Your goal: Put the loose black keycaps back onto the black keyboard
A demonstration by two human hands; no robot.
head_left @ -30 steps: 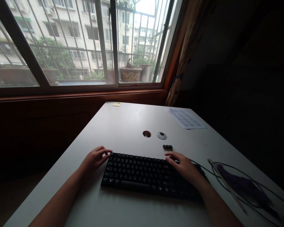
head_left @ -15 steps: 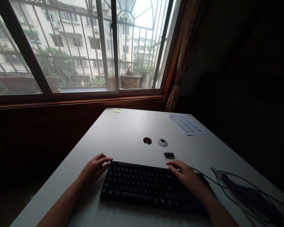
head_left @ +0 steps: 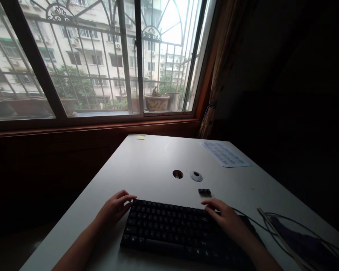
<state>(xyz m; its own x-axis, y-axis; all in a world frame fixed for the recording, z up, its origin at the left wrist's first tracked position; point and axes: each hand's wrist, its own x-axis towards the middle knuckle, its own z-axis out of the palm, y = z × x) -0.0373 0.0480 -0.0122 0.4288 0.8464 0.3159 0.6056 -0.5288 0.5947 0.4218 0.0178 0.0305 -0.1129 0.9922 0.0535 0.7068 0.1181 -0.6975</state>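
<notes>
A black keyboard (head_left: 161,227) lies flat on the white table, its right part hidden under my right hand and forearm. My left hand (head_left: 117,205) grips its far left corner, index finger on the corner and thumb against the left side. On the far edge, right of the middle, my right hand (head_left: 220,210) holds the keyboard, with the thumb over the top keys and the index finger reaching past the edge. Just beyond the right fingertips sits a short row of black keycaps (head_left: 204,192), apart from the hand.
The white table (head_left: 149,162) has a round cable hole (head_left: 177,174) with its grey cover (head_left: 196,176) beside it. Printed paper (head_left: 226,155) lies back right, a yellow sticky note (head_left: 141,137) back left. Cables and a dark purple cloth (head_left: 299,237) lie at right. A barred window stands behind.
The whole scene sits slightly lower in the picture, as the head view has tilted up a little. Both hands keep their places on the keyboard.
</notes>
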